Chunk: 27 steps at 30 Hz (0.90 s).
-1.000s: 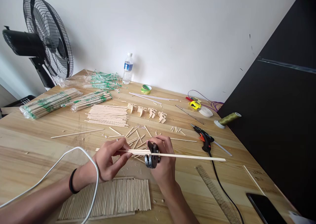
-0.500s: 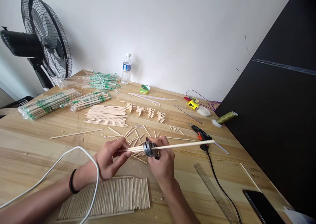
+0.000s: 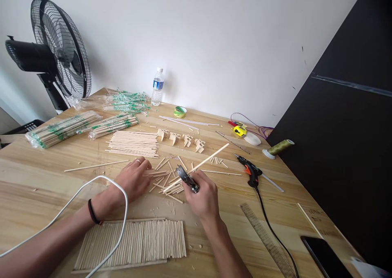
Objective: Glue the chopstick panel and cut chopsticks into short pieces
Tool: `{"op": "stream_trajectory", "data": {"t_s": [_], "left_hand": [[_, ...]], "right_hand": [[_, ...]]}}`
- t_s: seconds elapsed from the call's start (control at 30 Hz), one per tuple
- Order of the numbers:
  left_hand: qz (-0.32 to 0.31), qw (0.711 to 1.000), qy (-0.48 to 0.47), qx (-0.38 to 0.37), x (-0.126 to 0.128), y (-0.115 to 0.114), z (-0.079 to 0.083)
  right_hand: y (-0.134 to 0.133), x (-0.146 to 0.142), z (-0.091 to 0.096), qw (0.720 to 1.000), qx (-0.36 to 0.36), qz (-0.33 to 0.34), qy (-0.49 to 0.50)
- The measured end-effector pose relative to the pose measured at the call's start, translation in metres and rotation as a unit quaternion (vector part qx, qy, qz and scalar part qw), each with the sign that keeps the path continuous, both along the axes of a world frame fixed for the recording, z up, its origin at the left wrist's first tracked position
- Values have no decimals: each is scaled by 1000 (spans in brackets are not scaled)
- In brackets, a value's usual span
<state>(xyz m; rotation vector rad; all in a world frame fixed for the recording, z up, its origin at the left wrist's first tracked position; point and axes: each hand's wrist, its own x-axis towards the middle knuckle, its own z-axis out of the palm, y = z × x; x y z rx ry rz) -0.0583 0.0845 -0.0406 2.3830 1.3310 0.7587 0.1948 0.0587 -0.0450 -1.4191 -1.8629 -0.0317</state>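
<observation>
My right hand (image 3: 202,194) is wrapped around a dark hand cutter (image 3: 187,179) with curved jaws, over the middle of the table. A long wooden stick (image 3: 211,157) slants past the cutter and that hand; whether the fingers touch it is hidden. At the left of the loose pile, my left hand (image 3: 133,180) has its fingers bent over several short wooden sticks (image 3: 158,173), low over the tabletop. Cut stick pieces (image 3: 167,180) lie scattered between the hands. Closer to me lies a flat panel of sticks (image 3: 131,243) joined side by side.
Long sticks (image 3: 133,143) and small stepped stick pieces (image 3: 187,140) lie further back. A glue gun (image 3: 251,171), ruler (image 3: 266,239) and phone (image 3: 326,255) are at right. A white cable (image 3: 124,204) crosses my left forearm. Wrapped bundles (image 3: 64,126), a bottle (image 3: 157,86) and a fan (image 3: 61,49) stand behind.
My left hand has moved left and away from the cutter with the short sticks, down toward the pile. The long stick, earlier in the cutter's jaws, now slants across the pile.
</observation>
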Motion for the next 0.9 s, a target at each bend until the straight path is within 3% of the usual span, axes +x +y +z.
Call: {"op": "stream_trajectory", "data": {"t_s": [0.17, 0.3, 0.5, 0.7, 0.9], "left_hand": [[-18, 998, -56, 16, 3, -7, 8], [-60, 988, -103, 102, 13, -15, 24], [-157, 968, 41, 192, 39, -19, 42], [-136, 955, 108, 240, 64, -15, 62], [-126, 940, 142, 284, 81, -2, 69]], "right_hand": [[0, -6, 3, 997, -65, -6, -46], [-1, -12, 6, 991, -111, -6, -80], [0, -13, 10, 987, -132, -14, -86], [1, -10, 15, 983, -156, -29, -95], [4, -5, 21, 981, -167, -53, -81]]}}
